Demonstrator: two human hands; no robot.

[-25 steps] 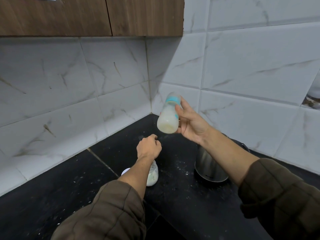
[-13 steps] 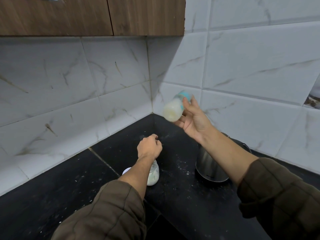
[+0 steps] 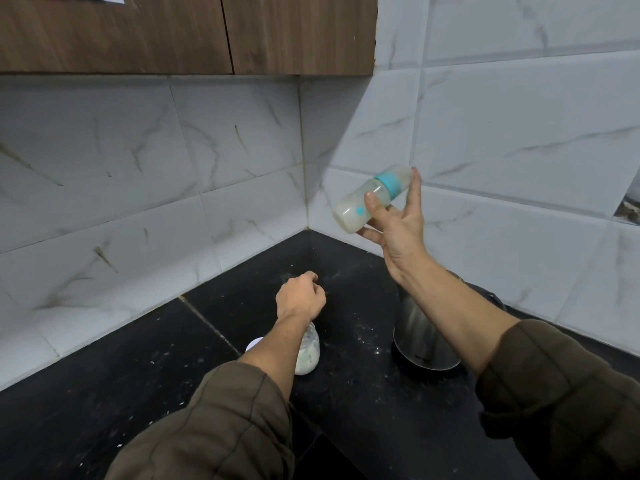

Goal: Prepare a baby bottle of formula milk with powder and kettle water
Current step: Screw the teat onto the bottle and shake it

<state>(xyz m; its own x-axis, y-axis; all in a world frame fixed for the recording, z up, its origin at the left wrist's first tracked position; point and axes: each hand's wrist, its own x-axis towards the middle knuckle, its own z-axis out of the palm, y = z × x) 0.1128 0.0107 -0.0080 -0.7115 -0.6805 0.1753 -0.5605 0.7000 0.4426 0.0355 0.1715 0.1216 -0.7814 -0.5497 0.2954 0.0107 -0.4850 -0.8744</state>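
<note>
A clear baby bottle (image 3: 348,209) with a teal collar and milky liquid inside is held in the air by my right hand (image 3: 398,233), in front of the tiled wall corner. It lies tilted, its capped end up to the right and its base down to the left, with my thumb across its body and my fingers behind it. My left hand (image 3: 299,299) is a closed fist low over the black countertop (image 3: 363,410), with nothing visible in it. Under my left wrist stands a small glass jar (image 3: 309,356) of white powder. A steel kettle (image 3: 422,344) stands beneath my right forearm.
A white round lid (image 3: 254,344) lies beside the jar, partly hidden by my left forearm. Powder specks are scattered over the countertop. White marble tiles form a corner behind, and a wooden cabinet (image 3: 173,32) hangs overhead.
My right hand has swung the bottle from nearly upright to tilted and carried it up and to the right. The left fist has stayed in place.
</note>
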